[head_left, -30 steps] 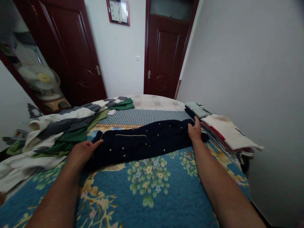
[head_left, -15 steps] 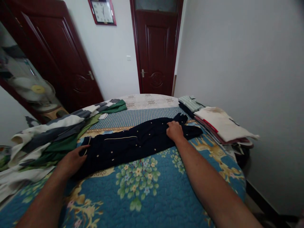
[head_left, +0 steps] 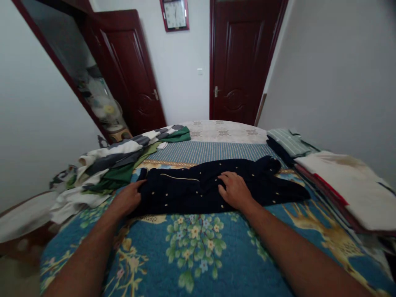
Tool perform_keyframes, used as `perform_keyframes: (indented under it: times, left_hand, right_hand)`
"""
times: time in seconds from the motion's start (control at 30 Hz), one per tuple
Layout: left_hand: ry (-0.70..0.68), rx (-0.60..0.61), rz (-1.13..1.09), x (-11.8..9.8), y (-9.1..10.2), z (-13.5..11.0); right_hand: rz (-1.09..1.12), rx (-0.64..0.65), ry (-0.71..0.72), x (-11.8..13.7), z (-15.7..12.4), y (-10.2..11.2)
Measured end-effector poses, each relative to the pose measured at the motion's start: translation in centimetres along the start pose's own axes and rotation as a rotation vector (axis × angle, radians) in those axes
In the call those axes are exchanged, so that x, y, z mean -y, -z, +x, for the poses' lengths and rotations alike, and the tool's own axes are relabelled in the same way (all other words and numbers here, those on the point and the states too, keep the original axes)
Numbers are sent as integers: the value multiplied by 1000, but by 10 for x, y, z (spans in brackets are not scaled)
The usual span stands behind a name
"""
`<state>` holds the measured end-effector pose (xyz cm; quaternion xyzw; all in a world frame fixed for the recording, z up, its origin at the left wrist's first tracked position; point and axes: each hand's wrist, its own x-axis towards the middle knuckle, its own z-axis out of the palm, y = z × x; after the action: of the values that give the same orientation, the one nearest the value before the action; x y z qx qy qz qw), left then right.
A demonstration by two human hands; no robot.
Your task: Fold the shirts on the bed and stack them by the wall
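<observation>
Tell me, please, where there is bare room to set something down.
The widest free patch is the floral quilt on the near side of the navy dotted garment, between left forearm and right forearm. Beyond the garment, the striped cloth lies mostly bare between heaped clothes and folded clothes. Those piles crowd the sides.

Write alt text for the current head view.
A left hand at one end and a right hand near the middle touch a navy garment with small pale motifs, laid across a blue floral quilt. A loose heap of white, grey and green clothes lies left; folded clothes are stacked right.
</observation>
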<state>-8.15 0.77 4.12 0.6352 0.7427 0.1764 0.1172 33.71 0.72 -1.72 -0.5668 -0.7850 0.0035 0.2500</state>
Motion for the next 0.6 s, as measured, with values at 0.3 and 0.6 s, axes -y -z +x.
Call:
perform_keyframes:
  times: [0.3,0.6]
  left_hand:
    - [-62,83,146,13,-10,-4]
    - [-61,69,199,10,-11,-12]
  right_hand:
    - [-181,-42,-61,-33,12,-9]
    - [-441,-225,-453,-117,-19,27]
